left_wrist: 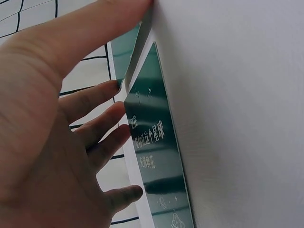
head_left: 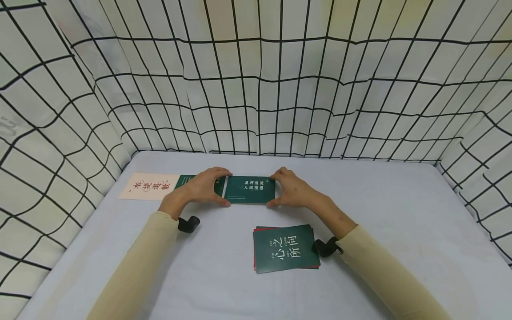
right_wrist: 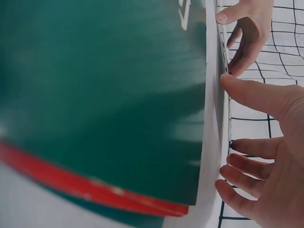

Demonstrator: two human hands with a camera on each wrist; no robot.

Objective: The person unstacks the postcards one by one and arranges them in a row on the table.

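A dark green card (head_left: 250, 189) with white characters is held lengthwise between both hands at the far middle of the table. My left hand (head_left: 202, 186) grips its left end, with the thumb at the near edge and a fingertip at the far edge. At the right end my right hand (head_left: 297, 190) pinches the same two edges. Under and beside the left hand lies another green card (left_wrist: 154, 137), partly hidden by that hand in the head view. The left wrist view shows the held card (left_wrist: 124, 50) tilted above the tabletop.
Left of these is a pale peach card (head_left: 146, 186) with red characters, in line with the green ones. A loose stack of green and red cards (head_left: 282, 251) lies nearer, beside the right wrist. Black netting (head_left: 280, 80) over white cloth borders the white table (head_left: 400, 213).
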